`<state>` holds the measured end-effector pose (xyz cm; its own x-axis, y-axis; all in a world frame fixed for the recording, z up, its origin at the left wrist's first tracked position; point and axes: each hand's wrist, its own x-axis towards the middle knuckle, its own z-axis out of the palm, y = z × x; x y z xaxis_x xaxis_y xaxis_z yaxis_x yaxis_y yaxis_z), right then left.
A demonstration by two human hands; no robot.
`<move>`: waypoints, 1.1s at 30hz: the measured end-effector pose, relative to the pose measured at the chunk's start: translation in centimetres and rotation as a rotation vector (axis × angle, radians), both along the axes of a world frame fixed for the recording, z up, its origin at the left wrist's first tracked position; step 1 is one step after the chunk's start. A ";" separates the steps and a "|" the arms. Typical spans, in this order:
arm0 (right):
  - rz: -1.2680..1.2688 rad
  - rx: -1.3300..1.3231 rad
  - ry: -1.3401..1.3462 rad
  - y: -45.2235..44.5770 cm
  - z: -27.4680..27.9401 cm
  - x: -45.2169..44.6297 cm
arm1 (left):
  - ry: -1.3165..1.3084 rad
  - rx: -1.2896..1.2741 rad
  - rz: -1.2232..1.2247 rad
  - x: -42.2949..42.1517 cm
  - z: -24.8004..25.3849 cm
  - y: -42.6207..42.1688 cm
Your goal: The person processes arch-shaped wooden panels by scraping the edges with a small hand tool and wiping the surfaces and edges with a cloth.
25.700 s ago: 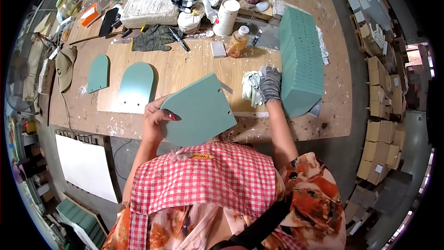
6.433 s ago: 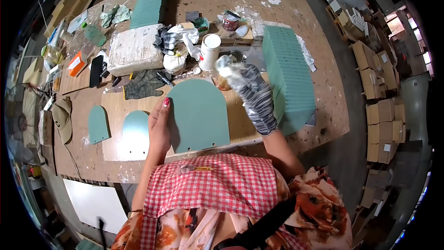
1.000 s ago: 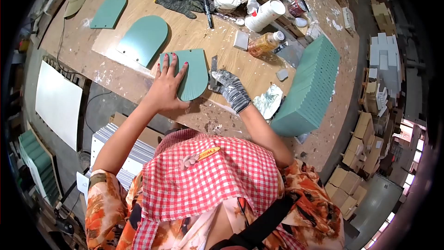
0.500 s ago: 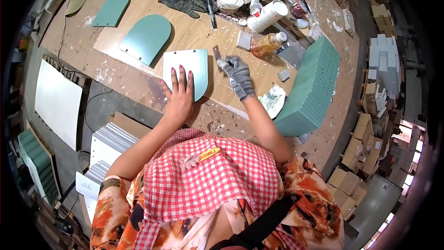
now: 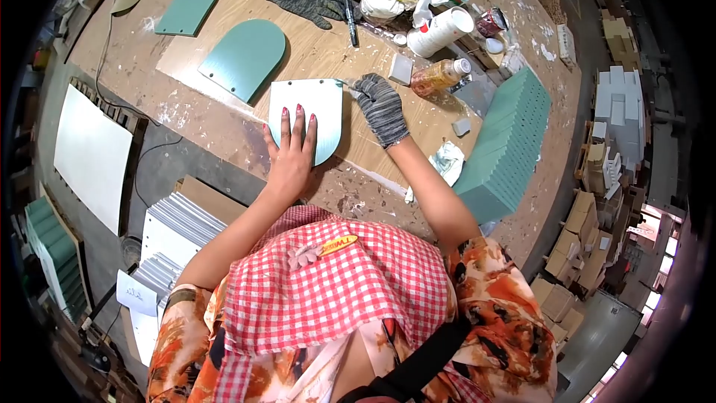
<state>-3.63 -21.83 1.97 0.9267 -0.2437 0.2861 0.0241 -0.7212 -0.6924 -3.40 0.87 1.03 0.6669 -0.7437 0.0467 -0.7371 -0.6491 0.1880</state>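
My left hand lies flat, fingers spread, on a pale green panel with one rounded end and small holes along its straight edge. My right hand, in a grey knit glove, is closed on a thin flat strip, like a small scraper blade. The strip's tip is at the panel's top right corner; most of it is hidden by the fingers. Two similar green panels, one nearer and one farther, lie to the left on the table.
A tall stack of green panels stands at the right, beside a crumpled white cloth. Behind my right hand are a white block, an amber bottle and a white canister. A dark glove and marker lie at the back.
My right hand has turned and brought the strip from beside the panel to its top right corner. My left hand keeps its place on the panel. The whole view has shifted slightly.
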 end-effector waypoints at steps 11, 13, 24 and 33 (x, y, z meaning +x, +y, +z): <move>0.037 -0.041 -0.010 2.1 0.5 -3.9 | 0.036 0.010 0.035 -0.2 0.5 -0.6; 0.052 0.028 -0.002 2.8 1.0 -5.0 | 0.067 -0.017 0.037 -0.2 0.6 -0.8; 0.003 -0.115 0.009 6.7 1.2 -9.3 | 0.091 -0.029 0.056 -0.4 0.5 -1.1; -0.434 1.094 0.161 5.9 -0.6 -8.3 | 0.207 -0.063 0.117 -0.5 2.8 -2.1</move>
